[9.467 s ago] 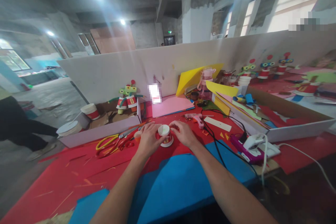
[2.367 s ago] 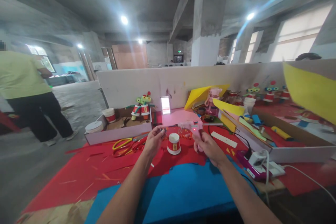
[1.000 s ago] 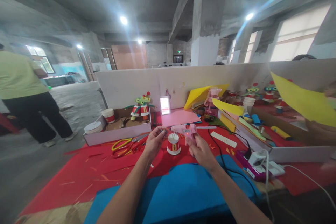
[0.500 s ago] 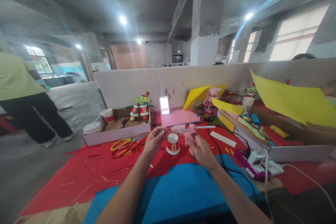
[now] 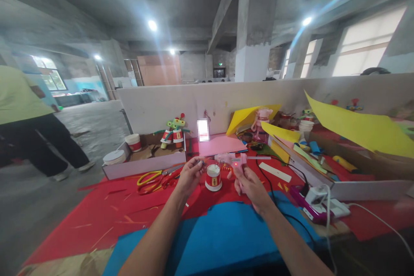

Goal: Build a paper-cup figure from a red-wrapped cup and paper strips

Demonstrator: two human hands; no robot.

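My right hand (image 5: 248,181) is wrapped round the handle of a pink hot glue gun (image 5: 230,160), whose nozzle points left above a paper cup. A clear glue stick (image 5: 258,158) juts out of its back. The red and white cup (image 5: 213,179) stands upside down on the red sheet between my hands, with orange coiled strips at its sides. My left hand (image 5: 191,173) is closed in a pinch at the cup's upper left. What its fingertips hold is too small to make out.
Scissors (image 5: 150,181) with yellow and red handles lie left of my left hand. Cup figures (image 5: 173,133) sit in the left box (image 5: 145,167). A purple power strip (image 5: 310,207) and cables lie at right. Yellow sheets (image 5: 355,125) lean over the right box. A person (image 5: 29,125) stands at far left.
My right hand has drawn the glue gun slightly right, away from my left hand. My left hand stays almost in place. The yellow sheet at right has shifted a little.
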